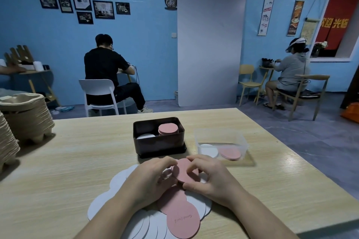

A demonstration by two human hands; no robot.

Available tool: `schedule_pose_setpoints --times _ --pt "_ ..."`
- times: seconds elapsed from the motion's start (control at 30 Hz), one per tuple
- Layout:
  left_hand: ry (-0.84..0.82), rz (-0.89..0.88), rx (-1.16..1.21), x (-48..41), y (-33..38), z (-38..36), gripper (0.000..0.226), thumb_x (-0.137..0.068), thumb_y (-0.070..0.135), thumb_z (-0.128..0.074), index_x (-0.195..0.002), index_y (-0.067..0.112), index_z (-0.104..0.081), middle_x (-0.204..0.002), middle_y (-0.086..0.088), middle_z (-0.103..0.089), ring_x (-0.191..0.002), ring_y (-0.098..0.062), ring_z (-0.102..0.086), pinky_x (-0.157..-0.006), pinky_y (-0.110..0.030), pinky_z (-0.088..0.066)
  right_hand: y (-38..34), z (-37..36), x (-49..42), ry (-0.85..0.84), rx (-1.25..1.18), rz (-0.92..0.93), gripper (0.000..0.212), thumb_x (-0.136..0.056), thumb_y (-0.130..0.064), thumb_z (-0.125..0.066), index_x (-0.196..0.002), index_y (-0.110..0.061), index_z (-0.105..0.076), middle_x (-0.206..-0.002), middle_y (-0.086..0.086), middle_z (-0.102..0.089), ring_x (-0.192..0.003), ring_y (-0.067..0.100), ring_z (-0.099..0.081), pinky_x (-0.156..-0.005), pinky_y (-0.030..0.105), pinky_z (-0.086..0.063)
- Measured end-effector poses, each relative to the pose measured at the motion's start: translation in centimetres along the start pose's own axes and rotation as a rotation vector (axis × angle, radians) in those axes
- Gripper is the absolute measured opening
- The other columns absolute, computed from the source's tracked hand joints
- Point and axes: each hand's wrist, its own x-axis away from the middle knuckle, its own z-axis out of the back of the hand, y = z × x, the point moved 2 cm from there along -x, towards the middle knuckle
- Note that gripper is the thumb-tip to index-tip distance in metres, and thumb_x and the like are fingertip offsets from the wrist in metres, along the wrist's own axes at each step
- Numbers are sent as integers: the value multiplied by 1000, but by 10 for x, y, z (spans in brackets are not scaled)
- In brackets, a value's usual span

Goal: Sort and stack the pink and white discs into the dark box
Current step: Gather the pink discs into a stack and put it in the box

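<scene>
A dark box (pixel 158 147) stands on the wooden table just beyond my hands. Inside it a pink stack (pixel 168 129) sits on the right and a lower white stack (pixel 145 136) on the left. In front of me lies a spread of white discs (pixel 101 203) with pink discs (pixel 182 219) on top. My left hand (pixel 149 180) and my right hand (pixel 211 176) meet over the spread, both pinching a small bundle of pink discs (pixel 185 170) by its edges.
A clear plastic tub (pixel 221 134) holding one white disc and a few pink discs stands right of the dark box. Stacks of pulp cup trays (pixel 25 114) fill the table's left edge. Two people sit at tables by the blue wall.
</scene>
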Motion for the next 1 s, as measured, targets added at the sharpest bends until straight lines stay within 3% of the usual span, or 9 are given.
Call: schedule_pose_setpoints --times 0.2,0.3,0.43,0.53,0.7,0.83,1.0 --pt "-118 -37 -132 -4 2 -4 56 -91 65 -51 -140 39 -46 -143 24 -51 -131 1 -43 -107 -28 -40 8 9 6 65 -75 -114 30 -74 -42 -87 -86 -23 -66 -117 -20 -61 -119 -1 -55 -87 26 -57" --pt "-139 -25 -138 -4 0 -4 55 -93 67 -46 -139 37 -53 -153 19 -45 -140 -1 -37 -113 -30 -36 11 7 6 72 -25 -128 33 -71 -50 -84 -85 -26 -65 -115 -17 -64 -117 1 -56 -87 28 -55" --pt "-123 -13 -117 -5 0 -5 42 -93 65 -47 -121 36 -60 -144 18 -54 -138 0 -40 -109 -27 -39 13 6 6 61 26 -138 36 -70 -54 -81 -84 -25 -64 -113 -16 -64 -114 1 -57 -85 26 -52" --pt "-114 -4 -109 -6 -2 -6 31 -92 64 -49 -107 37 -54 -132 21 -59 -134 1 -43 -102 -30 -43 13 6 6 57 33 -152 36 -70 -54 -81 -84 -26 -64 -115 -14 -63 -112 1 -57 -85 24 -51" --pt "-103 -11 -115 -10 0 -5 27 -90 60 -53 -101 36 -52 -119 22 -62 -123 1 -48 -95 -31 -46 13 4 5 48 56 -146 37 -70 -55 -80 -84 -24 -64 -110 -15 -64 -114 1 -56 -85 22 -49" --pt "-93 5 -97 -10 0 -3 29 -86 64 -54 -95 37 -49 -100 20 -60 -104 0 -49 -85 -30 -48 13 4 5 37 58 -151 38 -70 -56 -79 -83 -24 -63 -110 -16 -63 -113 4 -56 -84 23 -50" --pt "-3 63 15 -3 -1 3 35 -83 62 -61 -105 36 -54 -96 20 -58 -100 -2 -50 -82 -25 -47 15 3 5 79 21 -161 36 -70 -55 -78 -83 -25 -62 -114 -12 -64 -119 3 -56 -84 25 -53"
